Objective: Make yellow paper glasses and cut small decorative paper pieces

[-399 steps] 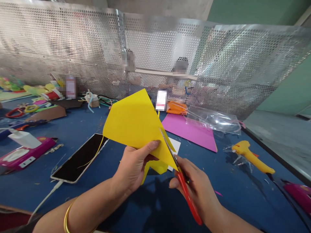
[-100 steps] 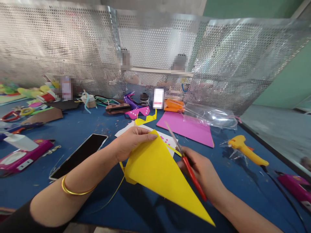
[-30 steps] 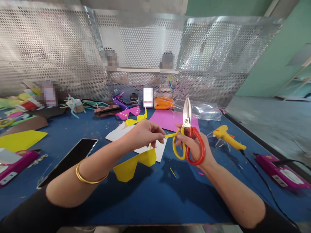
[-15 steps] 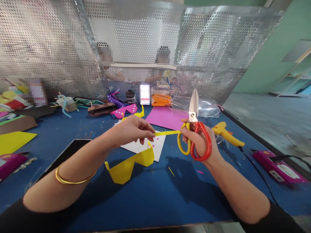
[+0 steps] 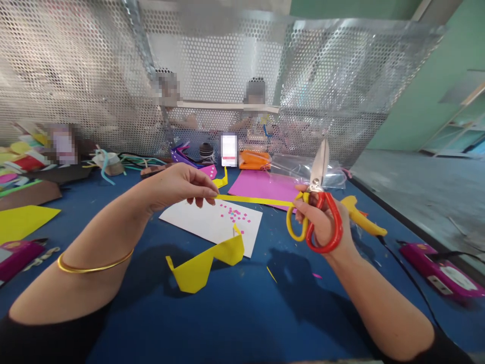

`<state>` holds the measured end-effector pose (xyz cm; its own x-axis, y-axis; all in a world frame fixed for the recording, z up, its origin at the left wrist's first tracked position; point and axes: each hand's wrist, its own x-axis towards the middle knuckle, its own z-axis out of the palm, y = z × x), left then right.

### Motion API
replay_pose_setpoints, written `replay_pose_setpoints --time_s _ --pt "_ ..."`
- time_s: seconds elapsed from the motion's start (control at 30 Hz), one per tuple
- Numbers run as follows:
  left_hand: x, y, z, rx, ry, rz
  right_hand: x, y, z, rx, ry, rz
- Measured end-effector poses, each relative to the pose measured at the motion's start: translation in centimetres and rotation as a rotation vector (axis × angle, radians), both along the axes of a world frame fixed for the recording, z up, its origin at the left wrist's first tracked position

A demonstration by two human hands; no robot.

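Note:
A narrow yellow strip (image 5: 253, 200) stretches between my two hands above the table. My left hand (image 5: 185, 186) pinches its left end between thumb and fingers. In my right hand (image 5: 316, 217) are scissors (image 5: 320, 167) with one red and one yellow handle, blades together and pointing up; the same hand's fingertips hold the strip's right end. Below lies a yellow glasses-shaped cutout (image 5: 206, 260) with folded side tabs. Behind it, a white sheet (image 5: 197, 222) carries several small pink squares (image 5: 235, 212).
A yellow glue gun (image 5: 361, 217) and a magenta device (image 5: 439, 270) with a cable lie at right. Pink sheet (image 5: 261, 187), orange packet (image 5: 254, 160) and lit phone (image 5: 229, 149) stand or lie behind. Perforated metal mesh (image 5: 227, 55) closes the back, people beyond it. Yellow sheet (image 5: 26, 222) at left.
My left hand has moved left and slightly up, my right hand a little right, so more of the yellow strip shows between them. More of the white sheet and pink squares is visible.

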<state>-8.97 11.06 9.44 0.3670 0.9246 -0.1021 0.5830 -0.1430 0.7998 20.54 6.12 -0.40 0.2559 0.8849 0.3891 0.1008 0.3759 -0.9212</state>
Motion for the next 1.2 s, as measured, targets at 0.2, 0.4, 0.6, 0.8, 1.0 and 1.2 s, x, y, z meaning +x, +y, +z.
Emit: replay_pose_setpoints --time_s 0.2,0.4,0.6,0.8,1.0,1.2 --pt "0.6 1.2 -1.2 0.082 -0.472 0.422 -0.2 -0.1 0.3 0.025 0.078 -0.051" --pt "1.8 1.0 -2.7 -0.002 -0.835 0.648 -0.6 -0.2 0.8 0.076 0.140 -0.121" --pt "6.2 -3.1 -4.2 -0.365 -0.803 0.471 -1.3 -1.1 0.6 0.092 0.131 -0.142" --pt "8.5 -5.5 -6.2 -0.493 -0.754 0.186 -3.0 -2.3 -0.4 0.118 -0.007 -0.098" --pt "9.3 -5.9 -7.1 -0.444 -0.802 0.245 -4.2 -3.3 -1.0 0.214 -0.087 -0.019" --pt "9.6 -6.3 -7.0 -0.407 -0.821 0.265 -4.1 -3.5 -1.1 0.173 -0.120 0.047"
